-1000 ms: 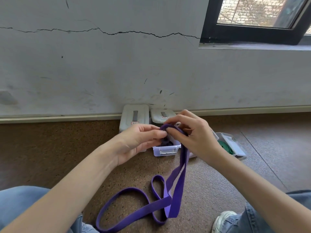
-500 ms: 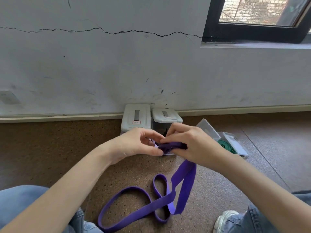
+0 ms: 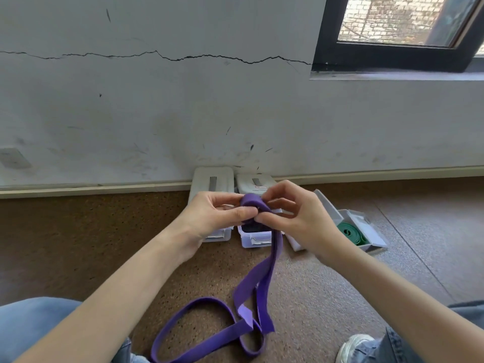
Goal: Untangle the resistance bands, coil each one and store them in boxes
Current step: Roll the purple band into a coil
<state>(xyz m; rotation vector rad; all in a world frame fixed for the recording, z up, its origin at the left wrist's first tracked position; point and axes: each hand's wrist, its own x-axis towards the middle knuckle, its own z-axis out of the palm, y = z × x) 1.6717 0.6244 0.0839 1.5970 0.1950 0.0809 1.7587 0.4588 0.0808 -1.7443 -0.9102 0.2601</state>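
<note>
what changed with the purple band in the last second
Both hands, left hand and right hand, rolled the purple band further: the coil at the fingertips is thicker and the loops on the floor were drawn in. Boxes and green band stayed put.

Two bare arms come up from the bottom corners of the frame, with no sleeves on them. The left hand (image 3: 213, 216) and the right hand (image 3: 296, 221) wear no rings, no watch and no gloves. The nails are short and plain. Blue jeans (image 3: 31, 328) cover the legs at the lower left and lower right. At the bottom right a white and grey sneaker (image 3: 353, 348) peeks out under a frayed jeans hem
</note>
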